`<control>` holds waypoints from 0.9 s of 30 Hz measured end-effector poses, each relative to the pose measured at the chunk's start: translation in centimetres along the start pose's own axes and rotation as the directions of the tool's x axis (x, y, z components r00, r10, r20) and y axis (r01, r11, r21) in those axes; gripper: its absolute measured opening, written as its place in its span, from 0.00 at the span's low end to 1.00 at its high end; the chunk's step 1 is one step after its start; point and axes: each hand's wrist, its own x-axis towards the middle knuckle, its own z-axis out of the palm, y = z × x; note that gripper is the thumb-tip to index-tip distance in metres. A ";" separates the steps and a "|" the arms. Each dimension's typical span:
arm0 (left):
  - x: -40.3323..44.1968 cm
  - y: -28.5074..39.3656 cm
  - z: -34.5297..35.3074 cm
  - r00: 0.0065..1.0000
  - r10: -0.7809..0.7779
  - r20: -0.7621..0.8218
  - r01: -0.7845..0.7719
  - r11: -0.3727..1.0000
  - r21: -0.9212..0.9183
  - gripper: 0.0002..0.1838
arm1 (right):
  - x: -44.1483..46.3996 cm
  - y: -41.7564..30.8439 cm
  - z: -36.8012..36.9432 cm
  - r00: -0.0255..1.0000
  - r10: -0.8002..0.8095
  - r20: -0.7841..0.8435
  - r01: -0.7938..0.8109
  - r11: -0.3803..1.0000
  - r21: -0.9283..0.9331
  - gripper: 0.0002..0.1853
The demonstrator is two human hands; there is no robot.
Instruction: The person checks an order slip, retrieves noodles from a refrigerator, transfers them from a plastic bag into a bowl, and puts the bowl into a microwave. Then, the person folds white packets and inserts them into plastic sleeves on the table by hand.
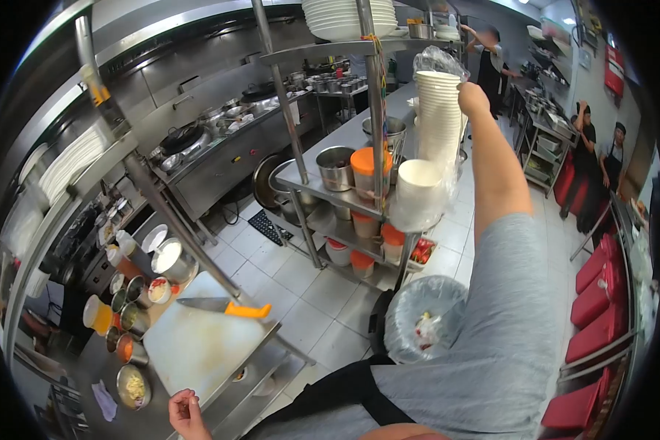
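My right hand [474, 100] is raised at the end of an outstretched arm, closed at the upper side of a tall stack of white cups [438, 114] in a clear plastic sleeve. Its fingertips are partly hidden behind the stack. Below, a wider white tub [420, 178] sits in clear plastic at the steel shelf's corner. My left hand [188, 415] is low, by the near edge of a white cutting board [198, 339], fingers curled in with nothing visible in them. A knife with a yellow handle [247, 310] lies across the board's far side.
Metal pots of ingredients [133, 389] and squeeze bottles line the board's left. A lined bin [425, 319] stands below my right arm. The steel shelf [323, 192] holds a pot and an orange-lidded container [370, 169]. Several people stand at the far right, near red chairs [598, 282].
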 end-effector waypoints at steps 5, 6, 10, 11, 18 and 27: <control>-1.5 4.1 4.7 1.000 -0.006 -0.007 0.008 0.977 0.213 0.07 | 4.7 -1.0 3.0 0.981 -0.168 -0.092 0.178 0.978 0.111 0.18; -1.7 4.6 5.3 1.000 -0.001 -0.017 0.005 0.973 0.230 0.08 | 6.0 -0.8 3.7 0.982 -0.188 0.001 0.187 0.979 0.079 0.18; -1.6 5.1 6.2 0.999 0.001 -0.032 0.006 0.972 0.234 0.07 | 10.3 0.7 5.2 0.932 -0.313 0.185 0.312 0.949 0.034 0.15; -1.3 4.8 6.4 0.999 -0.003 -0.033 0.010 0.977 0.211 0.06 | 11.2 1.0 4.8 0.919 -0.329 0.219 0.325 0.944 0.057 0.13; -1.5 7.0 7.9 1.000 -0.017 -0.014 0.019 0.980 0.200 0.07 | 13.9 -0.3 2.2 0.933 -0.241 0.267 0.148 0.935 0.323 0.07; -1.8 6.2 7.1 0.997 -0.027 -0.068 0.040 0.978 0.206 0.06 | 12.5 0.0 3.1 0.886 -0.225 0.405 0.094 0.943 0.319 0.07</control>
